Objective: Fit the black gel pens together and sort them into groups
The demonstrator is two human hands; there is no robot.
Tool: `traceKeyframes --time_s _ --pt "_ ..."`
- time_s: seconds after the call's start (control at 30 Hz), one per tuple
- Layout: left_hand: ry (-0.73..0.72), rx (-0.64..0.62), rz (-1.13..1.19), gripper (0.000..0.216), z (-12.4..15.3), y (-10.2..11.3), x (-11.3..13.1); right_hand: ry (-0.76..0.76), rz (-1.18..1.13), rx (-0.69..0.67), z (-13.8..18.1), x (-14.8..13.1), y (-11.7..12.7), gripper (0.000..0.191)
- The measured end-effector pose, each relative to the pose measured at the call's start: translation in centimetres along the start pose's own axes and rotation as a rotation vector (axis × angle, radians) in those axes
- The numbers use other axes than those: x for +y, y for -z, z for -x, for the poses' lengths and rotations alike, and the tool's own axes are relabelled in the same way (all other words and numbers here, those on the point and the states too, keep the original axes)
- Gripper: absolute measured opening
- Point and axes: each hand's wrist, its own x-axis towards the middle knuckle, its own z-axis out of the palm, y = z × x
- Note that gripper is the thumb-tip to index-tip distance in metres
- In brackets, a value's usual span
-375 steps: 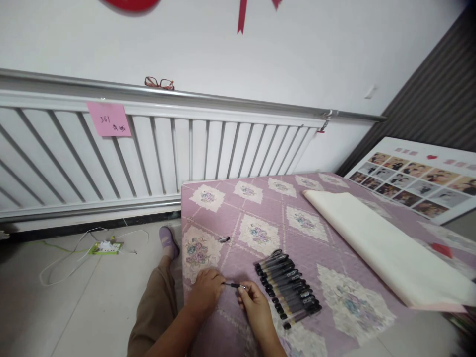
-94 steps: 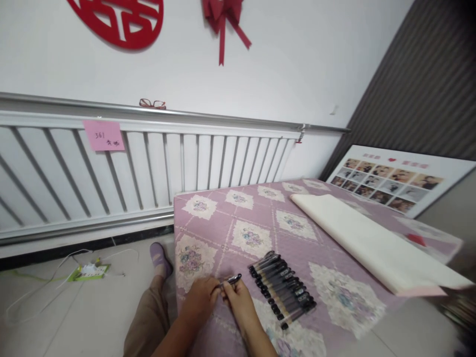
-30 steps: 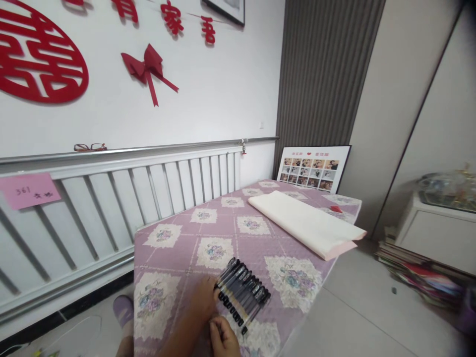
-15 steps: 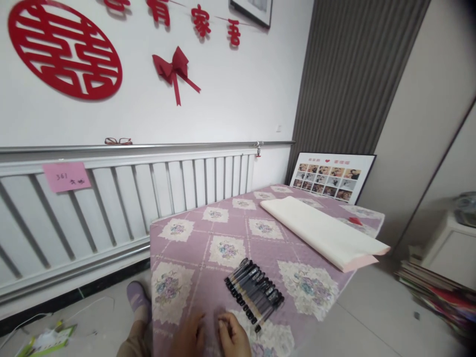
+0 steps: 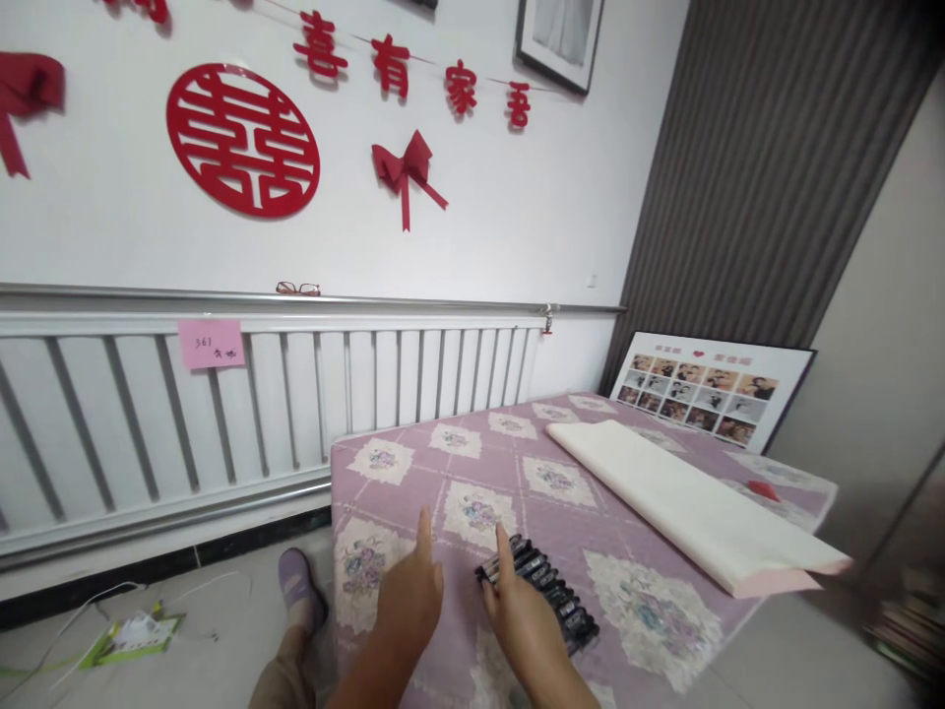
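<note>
Black plastic pens [image 5: 550,589] are lying in a row on the purple flowered tablecloth [image 5: 517,497], just beside the empty, pointing right hand [image 5: 521,615]. The left hand [image 5: 409,603] is also holding nothing, forefinger out. A careless brush from the right hand could be scattering the row toward the near edge.

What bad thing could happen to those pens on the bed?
The right hand hangs right over the pens; a bump could scatter their row. They lie near the edge of the bed, so some might drop to the floor. The cream roll pokes past the edge and may slide off.

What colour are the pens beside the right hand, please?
The pens are black; head view.
</note>
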Motion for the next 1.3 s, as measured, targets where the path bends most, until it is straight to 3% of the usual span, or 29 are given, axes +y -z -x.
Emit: traceKeyframes --time_s 0.1,0.23,0.37,0.5,0.63,0.77,0.87,0.93,1.03,1.3 --pt "-0.011 0.064 -0.071 0.070 -0.5 3.3 1.9 0.034 0.236 0.010 -0.9 -1.5 2.9 0.069" --pt "-0.086 0.144 -0.110 0.076 -0.5 6.0 3.4 0.118 0.340 0.101 -1.5 -3.1 5.2 0.070" --pt "-0.135 0.215 -0.142 0.075 -0.3 6.8 4.1 0.115 0.386 0.141 -1.7 -4.3 6.2 0.073" --pt "-0.129 0.186 -0.123 0.074 -0.4 6.6 3.8 0.101 0.374 0.140 -1.7 -4.5 6.2 0.073" --pt "-0.177 0.167 -0.101 0.067 -0.7 3.9 1.6 0.118 0.253 0.099 -1.0 -3.7 3.6 0.068" --pt "-0.164 0.140 -0.155 0.054 0.2 -3.0 -2.8 0.151 0.144 0.040 1.5 -1.7 -2.6 0.063" --pt "-0.102 0.006 -0.183 0.046 1.8 -8.4 -6.3 0.106 0.094 -0.099 3.9 0.4 -7.8 0.057" --pt "-0.117 -0.045 -0.173 0.044 2.6 -10.6 -7.9 0.087 0.045 -0.159 5.1 1.5 -10.1 0.047" --pt "-0.092 -0.045 -0.181 0.043 3.1 -11.8 -8.8 0.055 -0.015 -0.196 5.7 2.3 -10.9 0.042" --pt "-0.115 -0.017 -0.161 0.038 3.0 -11.3 -8.8 0.038 -0.080 -0.183 5.8 1.8 -9.6 0.039"
